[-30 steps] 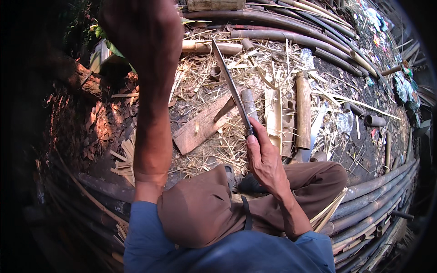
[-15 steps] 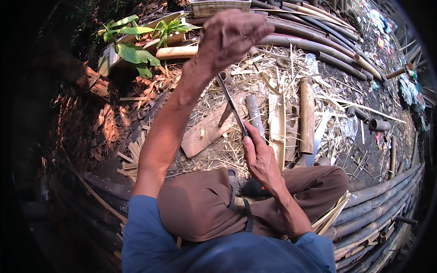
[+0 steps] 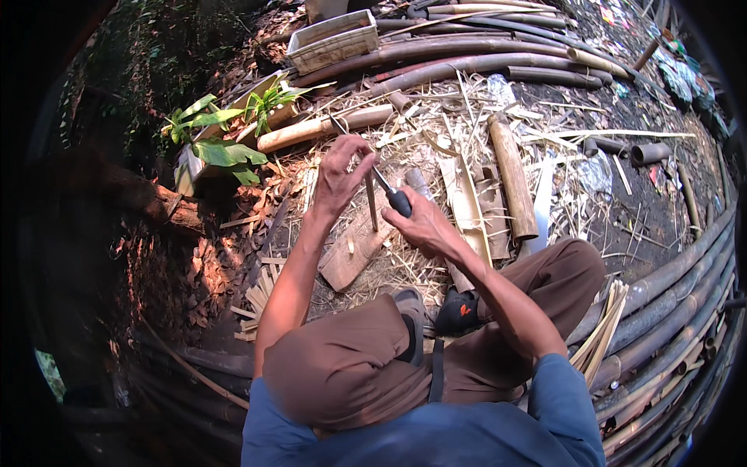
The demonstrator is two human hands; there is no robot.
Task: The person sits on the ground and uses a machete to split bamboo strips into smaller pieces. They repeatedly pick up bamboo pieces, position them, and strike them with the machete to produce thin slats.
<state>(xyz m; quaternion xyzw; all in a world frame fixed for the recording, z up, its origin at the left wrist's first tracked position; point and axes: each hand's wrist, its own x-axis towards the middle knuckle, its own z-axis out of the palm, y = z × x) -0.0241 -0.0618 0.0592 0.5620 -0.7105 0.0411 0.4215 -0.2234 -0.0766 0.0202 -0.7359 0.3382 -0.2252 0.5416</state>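
My right hand [image 3: 424, 223] is wrapped round the dark handle of a knife [image 3: 399, 204], its narrow blade slanting up and to the left. At the blade my left hand [image 3: 341, 177] has its thumb and forefinger curled together. Whatever is pinched there is too small to make out. Past those fingers a thin curved piece [image 3: 337, 123] sticks out; I cannot tell whether it is the blade's tip or a strip. Below the hands a slim upright stick [image 3: 371, 204] stands at a wooden board [image 3: 346, 263], which also bears a short pale peg [image 3: 351, 245].
Split bamboo [image 3: 469, 210] and a bamboo tube [image 3: 513, 179] lie to the right among shavings. Long poles [image 3: 475, 64] and a pale crate [image 3: 333, 40] are at the back. Pale strips [image 3: 261, 300] sit left of my knee, others [image 3: 603, 331] at the right. A leafy plant [image 3: 222, 152] grows far left.
My left hand has come down from high up, where it was blurred, to the knife's blade. The right hand, still gripping the knife, has moved slightly up and left. The view has shifted a little.
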